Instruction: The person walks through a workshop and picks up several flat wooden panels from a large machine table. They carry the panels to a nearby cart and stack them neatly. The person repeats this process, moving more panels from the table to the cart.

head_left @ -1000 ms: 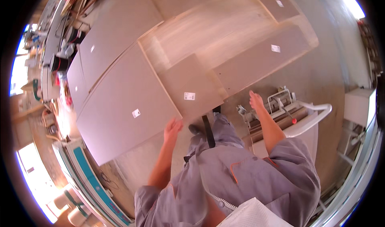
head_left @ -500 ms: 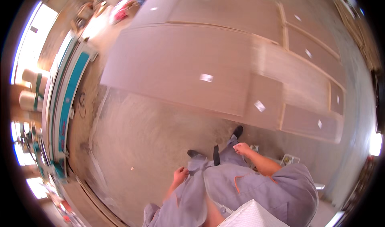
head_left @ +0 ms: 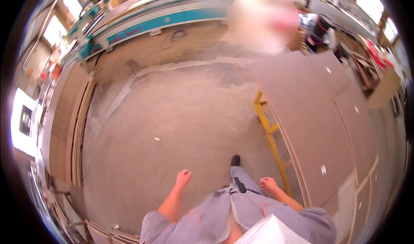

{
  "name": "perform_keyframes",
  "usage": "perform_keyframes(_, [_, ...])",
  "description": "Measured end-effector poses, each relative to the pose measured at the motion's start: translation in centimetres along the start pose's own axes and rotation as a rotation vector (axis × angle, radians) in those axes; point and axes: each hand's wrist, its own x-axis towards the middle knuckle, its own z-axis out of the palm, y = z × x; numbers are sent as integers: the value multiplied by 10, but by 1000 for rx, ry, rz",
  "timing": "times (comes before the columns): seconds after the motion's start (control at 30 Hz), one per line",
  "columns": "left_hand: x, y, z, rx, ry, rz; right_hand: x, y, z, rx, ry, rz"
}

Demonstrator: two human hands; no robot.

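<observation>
My left hand [head_left: 184, 177] hangs in the air over the concrete floor [head_left: 172, 114], its fingers curled in a loose fist with nothing seen in it. On the other side of my body, my right hand [head_left: 268, 183] is also curled closed, and no object shows in it. It is nearest to the brown panels [head_left: 306, 110], which lie side by side at my right with small white labels on them. A yellow frame [head_left: 272, 136] stands under the panels' near edge. Neither hand touches the panels.
A long machine with a teal side [head_left: 168, 23] runs along the far side, with a dark cable [head_left: 174, 37] on the floor before it. Boards [head_left: 64, 127] are stacked at the left. A small pale scrap [head_left: 157, 138] lies on the floor. Clutter [head_left: 319, 32] fills the far right.
My view has turned left: the panels have shifted from ahead to my right, and the teal machine from the left to ahead. My left hand has swung forward. Both hands stay closed.
</observation>
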Motion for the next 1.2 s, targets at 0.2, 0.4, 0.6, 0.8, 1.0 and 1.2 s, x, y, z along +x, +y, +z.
perform_keyframes(0.2, [87, 11, -75, 66, 207, -1, 155, -157, 65, -222, -2, -20])
perform_keyframes(0.4, [100, -22, -127, -164, 229, -414, 249, -361, 175, -353, -125, -58])
perform_keyframes(0.6, [180, -37, -125, 491, 85, 34, 374, -573, 284, -496, -236, -462])
perform_keyframes(0.8, [404, 76, -207, 382, -27, -166, 466, -713, 345, -602, -95, -308])
perform_keyframes(1.0, [651, 261, -421, -211, 259, -204, 508, -771, 366, -340, -46, 24])
perform_keyframes(1.2, [852, 378, -591, -305, 490, 39, 629, -860, 406, -53, -137, 145])
